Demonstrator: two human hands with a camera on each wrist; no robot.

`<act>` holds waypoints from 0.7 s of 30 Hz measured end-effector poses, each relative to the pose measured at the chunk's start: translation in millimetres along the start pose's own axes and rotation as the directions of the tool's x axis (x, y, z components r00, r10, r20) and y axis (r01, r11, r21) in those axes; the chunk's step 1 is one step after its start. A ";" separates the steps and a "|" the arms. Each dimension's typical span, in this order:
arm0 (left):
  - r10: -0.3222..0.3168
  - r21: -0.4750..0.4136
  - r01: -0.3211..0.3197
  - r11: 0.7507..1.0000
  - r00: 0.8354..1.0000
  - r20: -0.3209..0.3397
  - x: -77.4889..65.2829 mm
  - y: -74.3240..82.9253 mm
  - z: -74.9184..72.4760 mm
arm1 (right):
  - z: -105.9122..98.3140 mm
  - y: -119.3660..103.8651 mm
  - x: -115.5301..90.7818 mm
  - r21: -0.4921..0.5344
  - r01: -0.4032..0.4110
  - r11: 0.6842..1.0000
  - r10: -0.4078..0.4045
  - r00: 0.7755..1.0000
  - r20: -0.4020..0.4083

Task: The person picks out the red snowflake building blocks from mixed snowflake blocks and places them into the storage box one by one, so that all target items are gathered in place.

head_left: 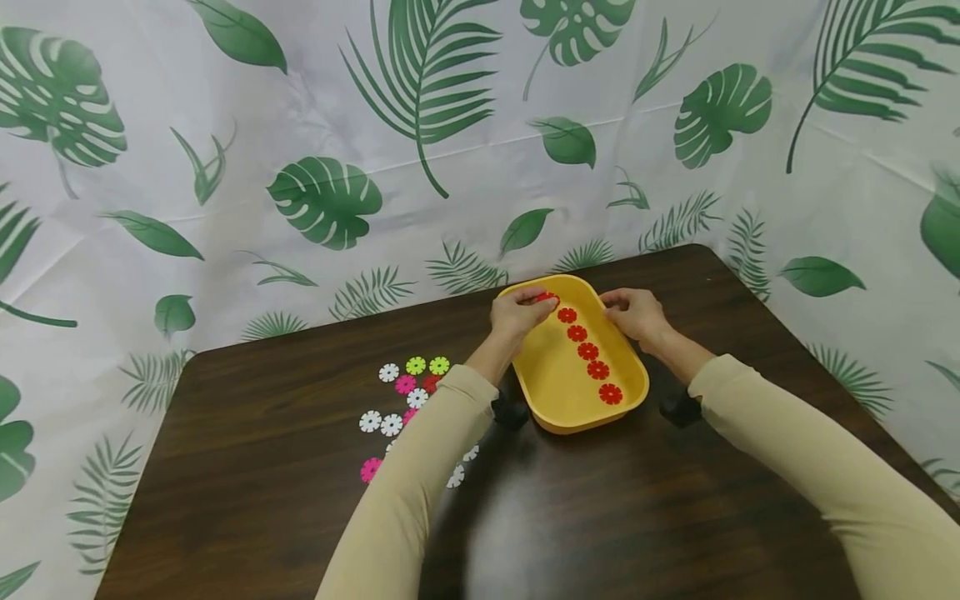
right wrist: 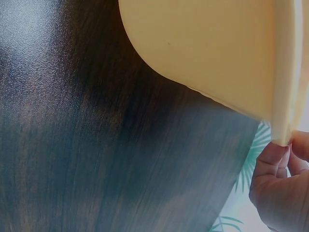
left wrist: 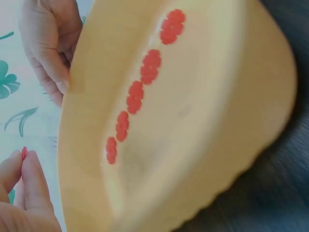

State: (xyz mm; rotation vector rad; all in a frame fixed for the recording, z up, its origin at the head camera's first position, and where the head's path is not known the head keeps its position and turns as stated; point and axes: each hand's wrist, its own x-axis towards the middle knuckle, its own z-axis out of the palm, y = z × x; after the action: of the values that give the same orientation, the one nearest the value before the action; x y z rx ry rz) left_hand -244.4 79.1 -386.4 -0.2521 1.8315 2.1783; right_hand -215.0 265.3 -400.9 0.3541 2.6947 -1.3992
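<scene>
A yellow tray stands at the back of the dark table, with several red notched discs laid in a row along its floor. My left hand is over the tray's far left corner and pinches another red notched disc between thumb and fingertips. In the left wrist view that disc is seen edge-on. My right hand grips the tray's right rim; the right wrist view shows the thumb and fingers pinching that rim.
Left of the tray lie loose notched discs: white, pink, yellow-green and red. My left sleeve hides part of them. A leaf-patterned cloth hangs behind the table.
</scene>
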 end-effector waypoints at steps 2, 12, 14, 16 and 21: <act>0.006 -0.008 -0.006 1.000 1.000 0.011 1.2 2.1 5.9 | 0.0 0.5 0.4 -0.003 -0.002 1.000 0.002 1.000 -0.004; 0.016 -0.015 -0.017 1.000 0.996 -0.088 9.7 -8.0 16.4 | 3.0 0.4 0.0 0.003 0.011 1.000 -0.011 1.000 -0.002; 0.009 -0.012 -0.011 1.000 0.994 -0.109 11.7 -11.1 15.3 | 3.2 0.5 0.0 0.004 0.014 1.000 -0.014 1.000 -0.003; 0.003 -0.009 -0.004 1.000 0.993 -0.117 14.9 -14.0 14.2 | 2.9 0.5 -0.1 0.003 0.019 1.000 -0.019 1.000 -0.005; -0.029 0.005 0.030 1.000 0.993 -0.112 20.9 -15.7 15.3 | 0.5 2.6 0.7 -0.003 0.022 1.000 -0.022 1.000 -0.010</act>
State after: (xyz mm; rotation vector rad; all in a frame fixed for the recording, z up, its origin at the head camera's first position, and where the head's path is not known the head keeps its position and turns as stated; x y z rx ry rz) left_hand -258.4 98.7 -404.8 -0.4049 1.8802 2.1783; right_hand -215.0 266.5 -403.5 0.3328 2.7169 -1.4033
